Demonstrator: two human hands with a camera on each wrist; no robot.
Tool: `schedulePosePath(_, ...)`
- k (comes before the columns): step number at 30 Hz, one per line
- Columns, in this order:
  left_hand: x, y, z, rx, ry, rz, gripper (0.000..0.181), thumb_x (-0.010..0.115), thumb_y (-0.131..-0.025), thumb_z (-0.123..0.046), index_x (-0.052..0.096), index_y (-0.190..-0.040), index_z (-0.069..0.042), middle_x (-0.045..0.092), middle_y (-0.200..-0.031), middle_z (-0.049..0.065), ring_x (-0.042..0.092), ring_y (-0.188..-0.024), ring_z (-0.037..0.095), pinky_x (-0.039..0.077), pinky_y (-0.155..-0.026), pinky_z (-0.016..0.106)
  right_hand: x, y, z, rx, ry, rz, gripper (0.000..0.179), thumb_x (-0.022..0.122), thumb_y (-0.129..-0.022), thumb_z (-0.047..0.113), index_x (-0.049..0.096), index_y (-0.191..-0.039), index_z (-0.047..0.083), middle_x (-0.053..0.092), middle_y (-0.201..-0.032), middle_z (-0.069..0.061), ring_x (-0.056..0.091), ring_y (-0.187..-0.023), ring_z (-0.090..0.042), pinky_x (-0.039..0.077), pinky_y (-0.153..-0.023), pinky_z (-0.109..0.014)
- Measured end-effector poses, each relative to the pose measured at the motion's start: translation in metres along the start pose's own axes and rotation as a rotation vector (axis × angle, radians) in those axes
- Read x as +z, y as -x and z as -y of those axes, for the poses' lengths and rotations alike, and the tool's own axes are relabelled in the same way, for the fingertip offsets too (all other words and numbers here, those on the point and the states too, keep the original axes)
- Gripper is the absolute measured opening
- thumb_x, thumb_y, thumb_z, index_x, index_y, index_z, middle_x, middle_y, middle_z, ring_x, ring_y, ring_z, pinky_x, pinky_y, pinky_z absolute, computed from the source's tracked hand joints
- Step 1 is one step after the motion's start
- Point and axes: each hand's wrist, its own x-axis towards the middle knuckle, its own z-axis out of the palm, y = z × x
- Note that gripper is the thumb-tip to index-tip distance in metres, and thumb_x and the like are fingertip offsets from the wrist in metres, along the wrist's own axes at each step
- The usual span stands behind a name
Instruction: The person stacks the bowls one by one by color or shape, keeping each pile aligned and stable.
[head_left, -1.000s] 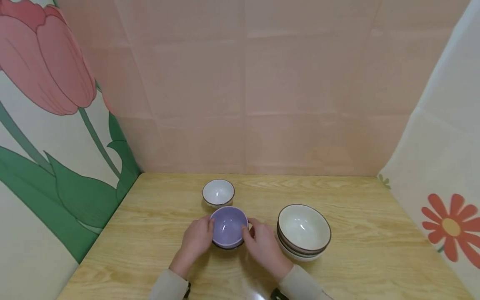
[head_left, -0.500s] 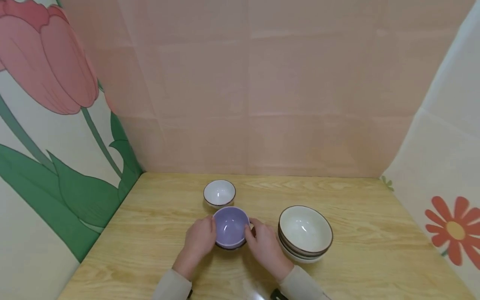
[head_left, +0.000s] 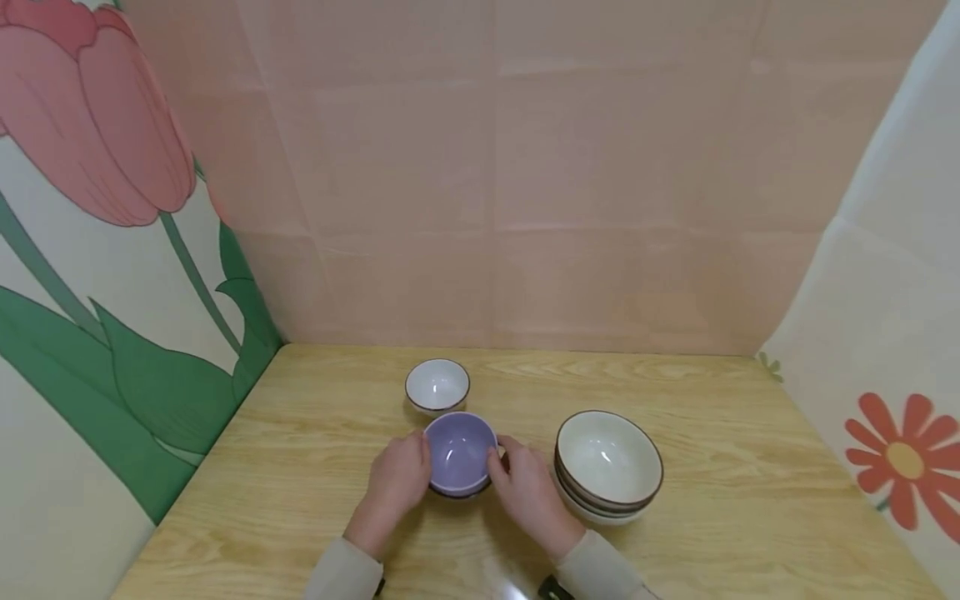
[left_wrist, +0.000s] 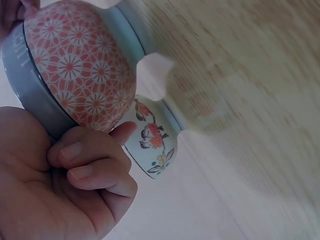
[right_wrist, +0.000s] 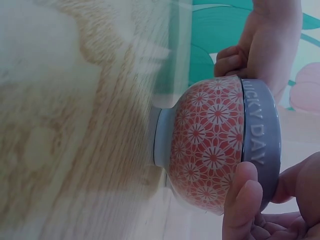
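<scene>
A purple bowl (head_left: 459,454) sits nested in a red bowl with white flower patterns (right_wrist: 205,140), its band with raised "LUCKY DAY" lettering standing above the red rim. My left hand (head_left: 401,471) grips the purple bowl from the left, with curled fingers (left_wrist: 95,160) by the red bowl's side. On the opposite side my right hand (head_left: 525,487) holds it, thumb at the purple rim and fingertips (right_wrist: 245,192) where the two bowls meet. In the right wrist view the red bowl's pale foot is down at the wooden table (head_left: 300,500).
Just behind the nested pair stands a small white bowl (head_left: 437,386) with a dark rim and painted flowers outside. To the right of my right hand is a stack of larger cream bowls (head_left: 609,458). A pink cloth backdrop (head_left: 487,208) rises at the table's far edge.
</scene>
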Motion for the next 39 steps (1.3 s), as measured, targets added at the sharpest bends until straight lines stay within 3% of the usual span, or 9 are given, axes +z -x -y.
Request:
schedulePosePath(16,0.0,0.003,0.001,-0.042,-0.077,0.033,0.03,0.043,-0.104,-0.019,0.06,-0.084,-0.004,0.064,-0.075,0.018,0.067,-0.072,0.038,0.053,-0.058,0.049,0.008,-0.001,-0.004,0.03,-0.007,0.017,0.029,0.058,-0.094,0.014,0.068,-0.113,-0.005,0.057,-0.064,0.004,0.049,-0.054,-0.006,0.044,-0.049,-0.021)
schedulePosePath(26,-0.013,-0.003,0.002,-0.04,0.002,0.134,0.033,0.044,-0.101,-0.021,0.06,-0.076,-0.008,0.059,-0.071,0.009,0.058,-0.064,0.025,0.047,-0.056,0.042,0.006,-0.003,-0.002,-0.008,0.089,0.001,0.027,0.06,-0.094,0.016,0.068,-0.111,-0.003,0.058,-0.063,0.004,0.05,-0.054,-0.006,0.043,-0.049,-0.022)
schedulePosePath(33,-0.014,-0.007,0.0,-0.035,-0.013,0.149,0.033,0.042,-0.103,-0.019,0.067,-0.092,-0.002,0.067,-0.082,0.015,0.065,-0.074,0.031,0.052,-0.061,0.046,0.001,-0.008,0.0,-0.015,0.067,0.031,0.022,0.058,-0.093,0.012,0.068,-0.104,-0.003,0.055,-0.062,0.003,0.049,-0.054,-0.007,0.042,-0.048,-0.023)
schedulePosePath(39,-0.012,-0.01,-0.001,-0.029,-0.032,0.147,0.032,0.042,-0.103,-0.018,0.065,-0.089,-0.002,0.065,-0.08,0.013,0.065,-0.072,0.03,0.052,-0.06,0.045,-0.004,-0.012,0.002,-0.015,0.05,0.04,0.017,0.058,-0.089,0.008,0.068,-0.097,-0.003,0.054,-0.061,0.002,0.047,-0.053,-0.008,0.041,-0.047,-0.023)
